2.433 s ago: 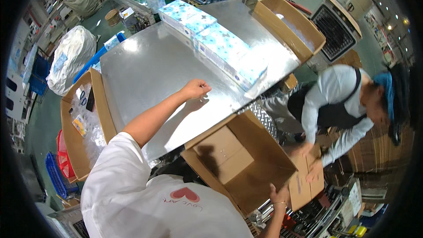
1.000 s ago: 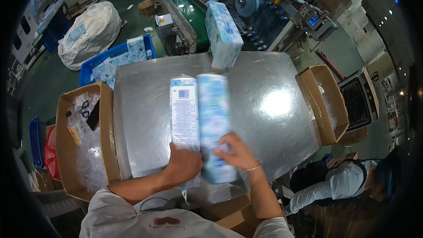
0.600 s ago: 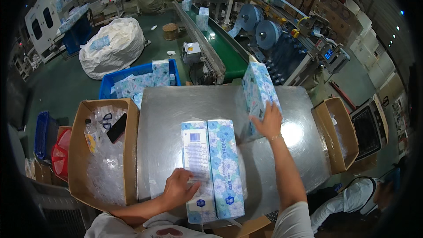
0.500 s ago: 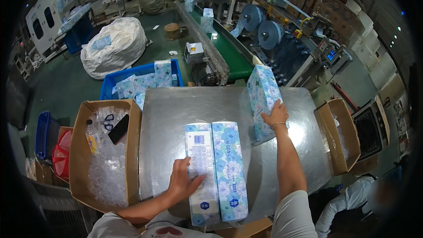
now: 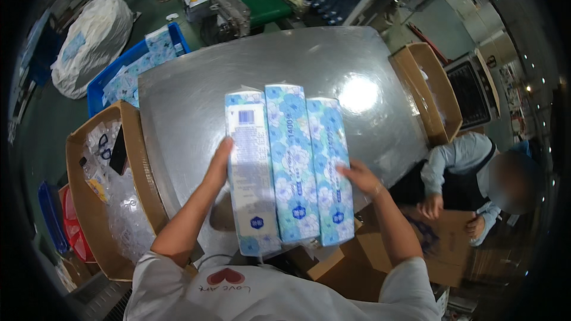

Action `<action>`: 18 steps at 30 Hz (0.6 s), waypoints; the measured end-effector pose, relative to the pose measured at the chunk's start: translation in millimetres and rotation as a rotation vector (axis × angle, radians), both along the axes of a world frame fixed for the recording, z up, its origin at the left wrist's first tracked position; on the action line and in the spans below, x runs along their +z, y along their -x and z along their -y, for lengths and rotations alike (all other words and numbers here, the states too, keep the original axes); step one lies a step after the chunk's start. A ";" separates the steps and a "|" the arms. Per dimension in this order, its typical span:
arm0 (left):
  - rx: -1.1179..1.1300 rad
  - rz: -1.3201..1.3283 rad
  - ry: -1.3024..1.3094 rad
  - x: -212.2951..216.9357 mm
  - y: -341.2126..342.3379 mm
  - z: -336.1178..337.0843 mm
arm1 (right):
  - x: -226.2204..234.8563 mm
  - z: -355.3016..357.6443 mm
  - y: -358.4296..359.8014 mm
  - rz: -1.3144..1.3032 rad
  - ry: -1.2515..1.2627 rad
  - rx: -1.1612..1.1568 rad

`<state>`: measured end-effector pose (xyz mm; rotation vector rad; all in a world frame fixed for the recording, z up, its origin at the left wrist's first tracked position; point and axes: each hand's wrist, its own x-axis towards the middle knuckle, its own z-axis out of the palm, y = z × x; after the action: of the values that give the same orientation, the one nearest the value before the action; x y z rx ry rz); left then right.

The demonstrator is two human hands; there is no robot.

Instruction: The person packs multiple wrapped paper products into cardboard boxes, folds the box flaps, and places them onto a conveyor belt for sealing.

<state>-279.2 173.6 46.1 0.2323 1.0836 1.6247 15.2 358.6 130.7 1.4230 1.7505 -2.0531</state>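
Three long tissue packs in blue floral wrap stand side by side in a row between my hands. The left pack (image 5: 254, 172) shows a white panel with a barcode; the middle pack (image 5: 292, 166) and the right pack (image 5: 333, 172) show flowers. My left hand (image 5: 222, 157) presses on the outer side of the left pack, its fingers partly hidden. Against the outer side of the right pack lies my right hand (image 5: 360, 177), thumb over its top face. The packs' near ends reach past the near edge of the steel table (image 5: 208, 68).
An open carton (image 5: 334, 268) sits below the packs. At left, a cardboard box (image 5: 150, 172) holds clear plastic bags, scissors and a phone. Behind it, a blue bin (image 5: 95, 96) contains more packs. Another box (image 5: 413, 86) stands right. Beside it, a co-worker (image 5: 455, 163) handles a carton (image 5: 447, 246).
My right hand has brought the third pack from the far right into the row. My left hand has moved from the left pack's top to its side. The view has tilted down and turned.
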 end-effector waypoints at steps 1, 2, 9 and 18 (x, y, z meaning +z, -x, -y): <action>0.008 -0.051 0.032 16.0 -4.4 -15.7 | -12.2 -11.7 5.5 -0.069 0.076 -0.068; 0.036 0.089 0.018 19.4 -6.3 -28.1 | -23.2 -18.5 14.6 -0.144 0.150 -0.129; 0.114 -0.013 -0.251 0.9 4.3 -44.4 | -6.4 17.1 33.6 -0.713 0.381 -0.388; -0.391 -0.437 -0.281 105.8 -126.5 -7.1 | 129.3 84.7 -181.7 -0.749 -0.564 -0.380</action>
<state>-152.6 180.7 151.9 0.9612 1.0430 1.3931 196.9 273.9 260.0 1.2422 2.6980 -2.6716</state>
